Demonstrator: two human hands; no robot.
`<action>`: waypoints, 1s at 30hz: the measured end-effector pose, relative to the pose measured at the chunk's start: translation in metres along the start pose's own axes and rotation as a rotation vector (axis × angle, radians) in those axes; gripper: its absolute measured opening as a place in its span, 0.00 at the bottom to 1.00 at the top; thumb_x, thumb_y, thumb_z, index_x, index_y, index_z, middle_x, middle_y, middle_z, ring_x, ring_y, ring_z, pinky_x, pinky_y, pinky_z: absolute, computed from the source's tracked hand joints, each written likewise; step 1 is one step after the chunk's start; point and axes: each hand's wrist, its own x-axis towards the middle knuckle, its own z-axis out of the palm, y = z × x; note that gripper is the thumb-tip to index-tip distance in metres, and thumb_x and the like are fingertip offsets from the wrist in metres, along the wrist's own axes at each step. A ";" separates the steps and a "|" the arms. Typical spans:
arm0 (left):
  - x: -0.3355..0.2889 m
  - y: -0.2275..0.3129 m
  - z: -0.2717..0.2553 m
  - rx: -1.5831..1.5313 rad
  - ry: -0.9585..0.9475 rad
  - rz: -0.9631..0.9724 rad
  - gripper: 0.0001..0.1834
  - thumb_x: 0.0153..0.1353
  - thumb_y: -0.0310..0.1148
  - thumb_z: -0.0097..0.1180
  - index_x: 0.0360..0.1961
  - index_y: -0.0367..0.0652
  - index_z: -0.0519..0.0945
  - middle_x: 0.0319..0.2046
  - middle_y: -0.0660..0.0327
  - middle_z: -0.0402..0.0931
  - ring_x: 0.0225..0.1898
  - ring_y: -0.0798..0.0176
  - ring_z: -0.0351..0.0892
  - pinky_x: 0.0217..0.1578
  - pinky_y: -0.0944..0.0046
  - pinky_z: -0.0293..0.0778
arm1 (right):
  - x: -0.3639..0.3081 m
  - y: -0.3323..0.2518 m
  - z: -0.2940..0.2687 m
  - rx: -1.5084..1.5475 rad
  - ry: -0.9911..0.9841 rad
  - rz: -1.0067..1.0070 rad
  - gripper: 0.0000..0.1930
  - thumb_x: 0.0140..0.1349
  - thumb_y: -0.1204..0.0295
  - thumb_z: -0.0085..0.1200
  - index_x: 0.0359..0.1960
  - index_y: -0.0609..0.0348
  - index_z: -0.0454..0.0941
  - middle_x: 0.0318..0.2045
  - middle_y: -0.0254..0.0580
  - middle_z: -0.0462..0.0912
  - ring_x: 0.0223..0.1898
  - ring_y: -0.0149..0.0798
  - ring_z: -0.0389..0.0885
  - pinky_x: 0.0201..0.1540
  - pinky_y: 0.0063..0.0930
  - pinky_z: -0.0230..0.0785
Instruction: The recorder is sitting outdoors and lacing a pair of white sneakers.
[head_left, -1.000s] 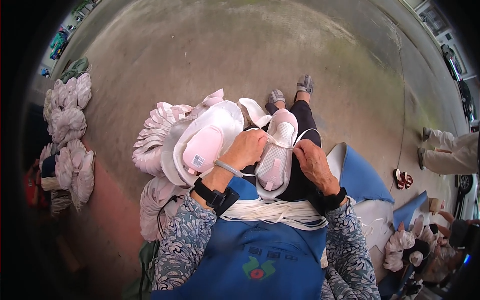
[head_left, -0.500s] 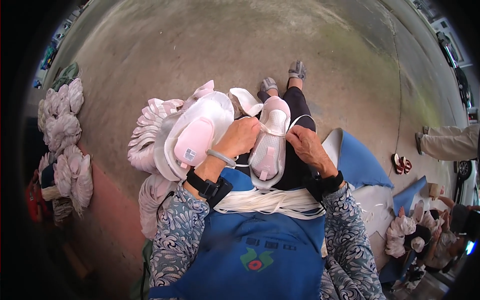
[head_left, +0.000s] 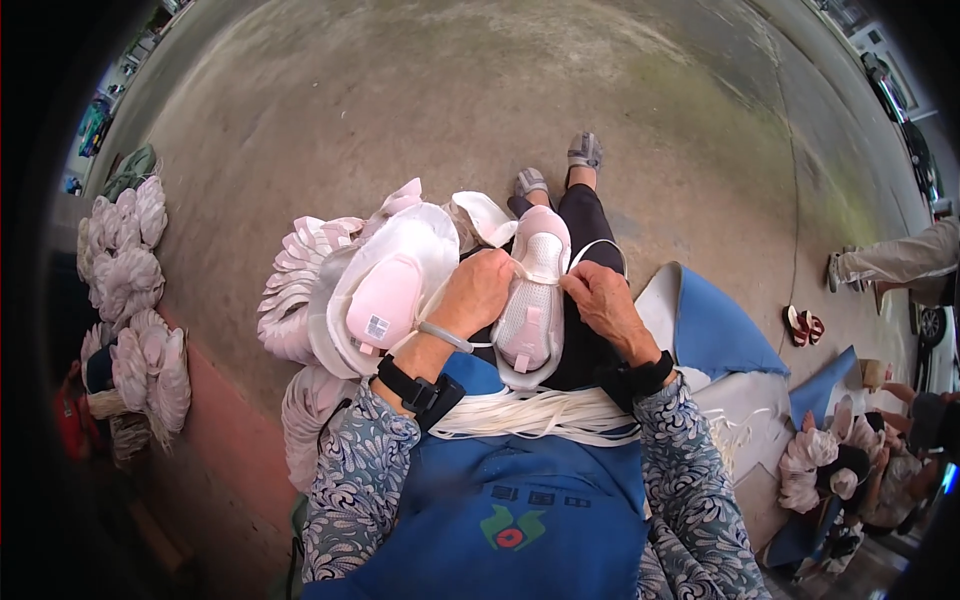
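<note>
The left hand (head_left: pixel 482 291) and right hand (head_left: pixel 603 300) pinch lace (head_left: pixel 543 281) either side of the shoe (head_left: pixel 525 318), which uneven pulling could tip.

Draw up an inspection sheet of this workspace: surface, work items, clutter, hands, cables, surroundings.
Surface: the wearer's lap, dark trousers and a blue apron.
Work items: pink-and-white shoe upper on the lap; white lace at it, looping out on its right.
Clutter: lace bundle across the lap; stacked pink shoe pieces to the left; blue sheet to the right.
Hands: left hand and right hand appear to pinch the lace, one each side of the upper.
Cables: nothing seen.
Surroundings: concrete floor; red sandals; another person's light trousers at the right edge.
</note>
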 end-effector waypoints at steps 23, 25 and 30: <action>-0.007 0.013 -0.002 0.072 0.022 0.096 0.04 0.61 0.26 0.45 0.32 0.35 0.71 0.30 0.46 0.72 0.35 0.41 0.74 0.36 0.49 0.71 | -0.003 -0.001 0.004 0.003 0.088 0.001 0.14 0.61 0.64 0.51 0.28 0.66 0.80 0.24 0.58 0.80 0.27 0.56 0.80 0.33 0.41 0.71; -0.006 0.013 -0.002 0.047 0.014 0.126 0.05 0.61 0.26 0.46 0.32 0.35 0.71 0.31 0.46 0.72 0.36 0.41 0.74 0.37 0.49 0.71 | -0.004 -0.002 0.006 0.009 0.098 0.000 0.15 0.60 0.64 0.51 0.28 0.66 0.80 0.23 0.58 0.80 0.27 0.56 0.80 0.33 0.42 0.71; -0.009 0.016 0.000 0.042 0.063 0.156 0.06 0.61 0.28 0.49 0.38 0.36 0.72 0.33 0.48 0.73 0.38 0.42 0.75 0.39 0.51 0.73 | -0.003 -0.003 0.017 -0.056 0.194 -0.129 0.13 0.61 0.66 0.55 0.28 0.65 0.80 0.21 0.55 0.79 0.22 0.52 0.78 0.28 0.37 0.69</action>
